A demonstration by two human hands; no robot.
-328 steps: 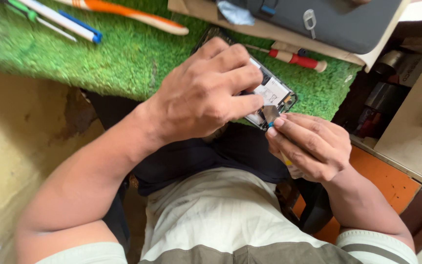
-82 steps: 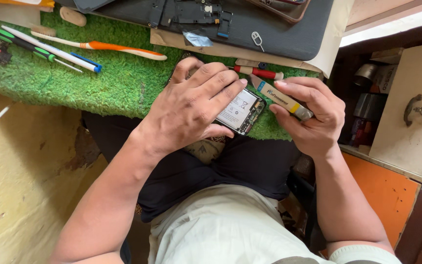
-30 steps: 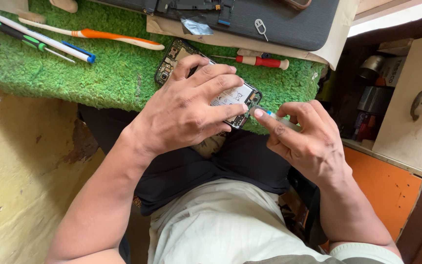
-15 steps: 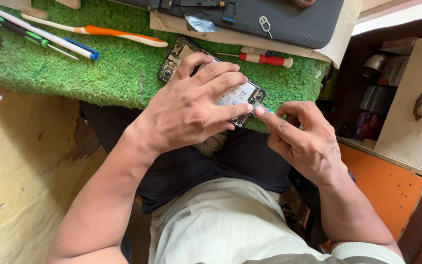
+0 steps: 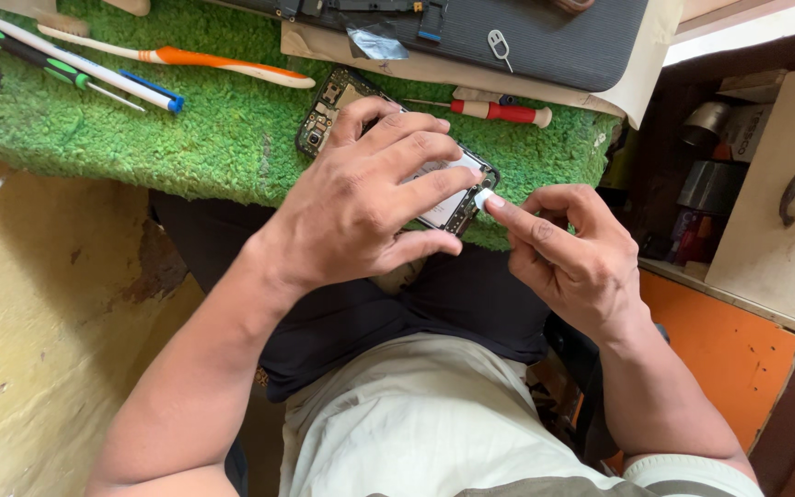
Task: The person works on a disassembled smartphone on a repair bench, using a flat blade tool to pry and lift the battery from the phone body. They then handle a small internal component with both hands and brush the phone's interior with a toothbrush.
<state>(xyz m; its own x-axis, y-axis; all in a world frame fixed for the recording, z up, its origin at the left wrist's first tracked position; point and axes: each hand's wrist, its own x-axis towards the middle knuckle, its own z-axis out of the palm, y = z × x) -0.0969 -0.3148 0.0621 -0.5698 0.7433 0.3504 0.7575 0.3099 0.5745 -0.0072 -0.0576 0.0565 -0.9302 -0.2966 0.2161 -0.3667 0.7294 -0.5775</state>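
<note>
An opened smartphone (image 5: 331, 106) with its back cover off lies on the green turf mat (image 5: 232, 138) at the table's near edge. My left hand (image 5: 370, 198) lies flat over it and presses it down, hiding most of its body. My right hand (image 5: 563, 258) is just right of the phone's lower corner. Its index fingertip carries a tiny white piece (image 5: 483, 197) that touches the phone's corner. The other fingers of that hand are curled in.
On the mat lie a red-handled screwdriver (image 5: 499, 111), an orange and white toothbrush (image 5: 186, 63) and green and blue-tipped tools (image 5: 75, 69). A dark grey pad (image 5: 526, 41) with small parts sits behind. An orange cabinet (image 5: 729, 340) and boxes stand to the right.
My right index finger has moved to the phone's lower corner with the small white piece on its tip. The tube it held earlier is gone from that hand. My left hand stays on the phone.
</note>
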